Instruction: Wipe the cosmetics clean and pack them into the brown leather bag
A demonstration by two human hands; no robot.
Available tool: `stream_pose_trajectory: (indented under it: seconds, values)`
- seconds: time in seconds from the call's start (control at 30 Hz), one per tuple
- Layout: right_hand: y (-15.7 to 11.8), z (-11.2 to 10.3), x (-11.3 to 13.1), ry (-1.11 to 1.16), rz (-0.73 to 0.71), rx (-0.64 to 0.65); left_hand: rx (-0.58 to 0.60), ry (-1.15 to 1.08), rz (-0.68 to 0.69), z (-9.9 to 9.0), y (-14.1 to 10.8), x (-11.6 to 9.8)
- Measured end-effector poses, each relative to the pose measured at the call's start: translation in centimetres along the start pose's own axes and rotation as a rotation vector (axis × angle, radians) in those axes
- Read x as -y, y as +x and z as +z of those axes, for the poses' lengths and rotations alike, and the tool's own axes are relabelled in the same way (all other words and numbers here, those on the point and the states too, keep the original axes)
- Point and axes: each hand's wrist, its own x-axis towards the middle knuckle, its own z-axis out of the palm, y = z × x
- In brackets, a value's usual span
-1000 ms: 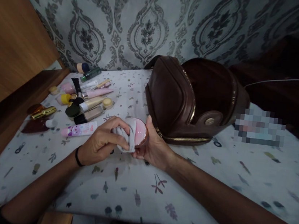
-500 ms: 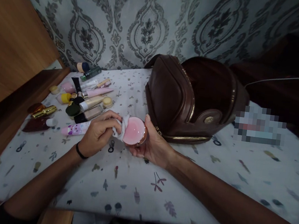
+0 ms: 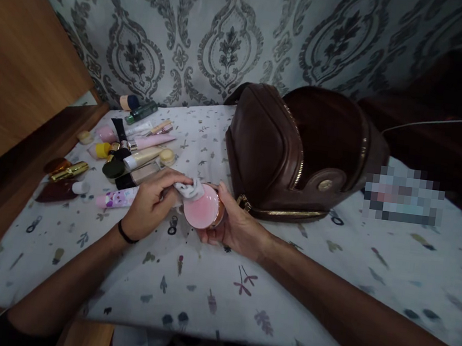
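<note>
Near the middle of the table, my right hand (image 3: 239,224) grips a round jar (image 3: 201,207) with a glossy pink top and a copper-coloured side. The pink face is tilted up toward me. My left hand (image 3: 153,200) pinches a crumpled white cloth (image 3: 190,189), which touches the upper left rim of the jar. A dark band circles my left wrist. Just behind my left hand lies a tube with a purple print (image 3: 116,198). To the right of the jar stands a brown leather bag (image 3: 267,149), its top unzipped and its inside dark.
Several cosmetics lie at the left, among them a pink tube (image 3: 154,141), a gold tube (image 3: 70,171), a dark red bottle (image 3: 58,191) and a green bottle (image 3: 142,111). A blurred-out item (image 3: 405,197) lies right of the bag. A patterned cloth (image 3: 207,299) covers the table.
The cloth has moved from the jar's left side up to its upper left rim. The jar has turned and shifted slightly left in my right hand.
</note>
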Motion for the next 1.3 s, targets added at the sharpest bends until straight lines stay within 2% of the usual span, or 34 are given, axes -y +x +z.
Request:
stream_pose_trajectory:
  seconds: [0.2,0.53,0.77,0.93,1.1,1.3]
  values:
    - [-0.4,0.5,0.1,-0.131,-0.073,0.032,0.013,-0.028,0.049,0.2,-0.1,-0.2]
    - [-0.6,1.2,-0.1,-0.305,-0.136,-0.052,-0.024,-0.039,0.146,0.1,-0.4,-1.5]
    - [-0.4,1.5,-0.2,-0.39,-0.097,-0.096,-0.001,0.001,0.197,-0.1,-0.5,-2.8]
    - [-0.3,1.5,-0.3,-0.308,-0.06,-0.107,0.042,0.056,0.289,0.0,-0.6,-3.7]
    - [-0.2,1.2,0.1,-0.097,0.07,-0.153,0.069,0.081,0.458,0.6,-0.5,-4.0]
    - [-0.1,0.2,0.7,0.143,0.119,-0.114,0.093,0.04,0.485,0.9,-0.5,-3.0]
